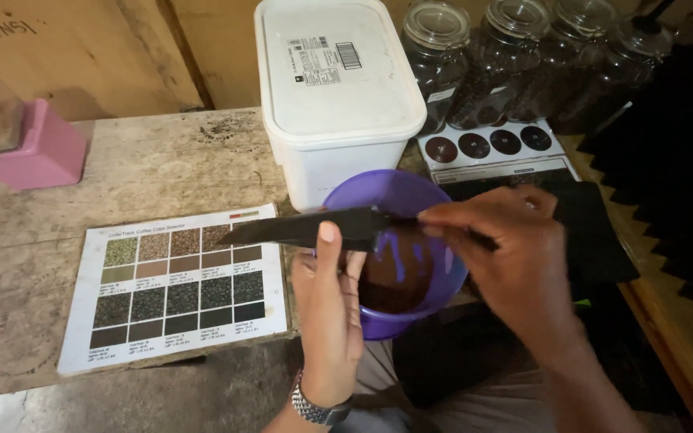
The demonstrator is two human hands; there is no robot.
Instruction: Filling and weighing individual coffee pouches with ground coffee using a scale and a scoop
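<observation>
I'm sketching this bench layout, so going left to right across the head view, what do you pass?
Pink block → colour chart sheet → left hand gripping the purple bowl → right hand holding the dark flat blade → glass jars of dark beans at the back right.

Purple bowl (411, 200), white tub (338, 88)

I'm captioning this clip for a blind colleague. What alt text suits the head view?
Two hands hold a flat black blade across a purple bowl of brown powder, the left hand under the bowl, the right hand on the blade's end. A colour chart, white tub and glass jars sit on the wooden table.
</observation>
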